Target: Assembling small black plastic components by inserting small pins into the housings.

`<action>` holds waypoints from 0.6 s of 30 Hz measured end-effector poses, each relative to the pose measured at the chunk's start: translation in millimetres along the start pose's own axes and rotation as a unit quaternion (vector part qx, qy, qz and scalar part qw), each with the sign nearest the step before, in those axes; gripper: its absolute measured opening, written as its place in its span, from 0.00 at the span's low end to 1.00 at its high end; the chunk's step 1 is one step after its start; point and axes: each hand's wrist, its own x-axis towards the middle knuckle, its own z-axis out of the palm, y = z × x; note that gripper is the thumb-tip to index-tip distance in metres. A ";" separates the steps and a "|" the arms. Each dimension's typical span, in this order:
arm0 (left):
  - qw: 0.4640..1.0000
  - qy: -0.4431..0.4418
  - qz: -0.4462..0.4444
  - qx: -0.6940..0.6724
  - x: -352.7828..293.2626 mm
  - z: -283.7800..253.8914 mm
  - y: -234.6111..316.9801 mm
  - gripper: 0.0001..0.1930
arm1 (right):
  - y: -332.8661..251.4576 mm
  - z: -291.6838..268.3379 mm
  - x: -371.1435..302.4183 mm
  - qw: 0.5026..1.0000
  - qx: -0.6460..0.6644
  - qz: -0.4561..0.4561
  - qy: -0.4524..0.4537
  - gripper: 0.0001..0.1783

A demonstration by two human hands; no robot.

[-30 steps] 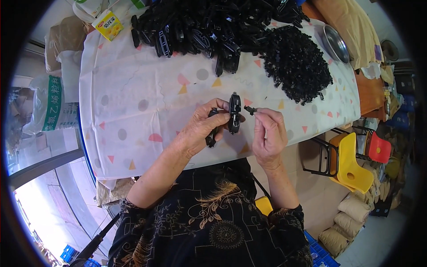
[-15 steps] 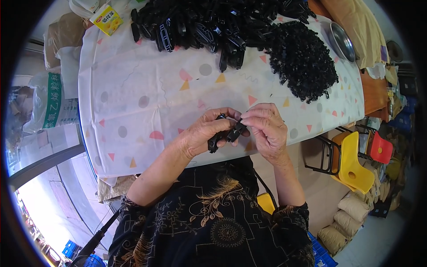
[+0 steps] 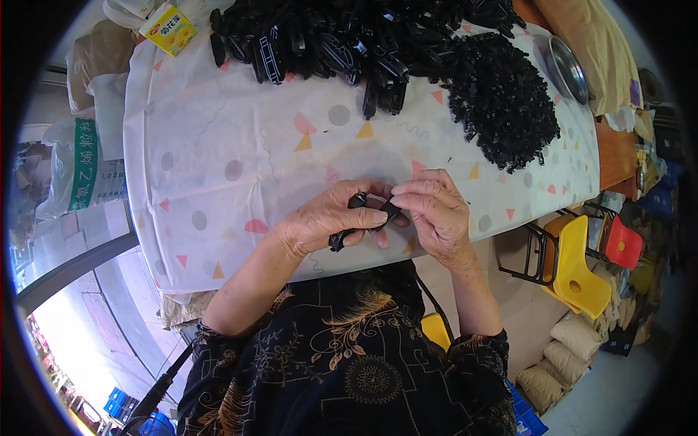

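Observation:
Just above the near edge of the table, my left hand [image 3: 323, 218] is closed around a dark, elongated black plastic part [image 3: 339, 240], whose lower end sticks out under the fingers. The thumb presses along a section of it that points toward my other hand. My right hand [image 3: 440, 216] pinches with thumb and fingertips at the upper right end of that part. What lies between those fingertips is mostly covered. Whether it is one piece or two joined pieces, I cannot tell.
Large black plastic pieces [image 3: 313, 47] lie heaped at the far side of the patterned tablecloth [image 3: 218, 138]. Right of them is a mound of small black parts [image 3: 502, 102], with a metal bowl [image 3: 567, 70] beyond. A yellow box [image 3: 171, 30] stands far left; yellow chairs [image 3: 579, 265] stand right.
My left hand has tilted, its thumb now lying flatter over the black part, and the part's lower end has swung slightly left. The right hand keeps its pinch in nearly the same place.

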 end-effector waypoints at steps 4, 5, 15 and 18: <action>0.995 0.046 0.004 0.086 2.2 3.8 4.5 0.21 | 7.2 7.3 0.3 0.999 -0.034 -0.006 0.007 0.12; 0.992 0.068 0.012 0.103 2.4 5.3 4.9 0.21 | 8.2 10.1 0.5 0.999 -0.038 0.001 0.020 0.12; 0.989 0.101 0.020 0.106 9.9 -0.4 6.2 0.21 | 14.1 20.2 10.0 0.999 -0.007 0.036 0.039 0.12; 0.986 0.113 0.044 0.111 12.6 -6.4 4.5 0.19 | 11.7 26.1 15.0 0.996 0.008 0.048 0.069 0.11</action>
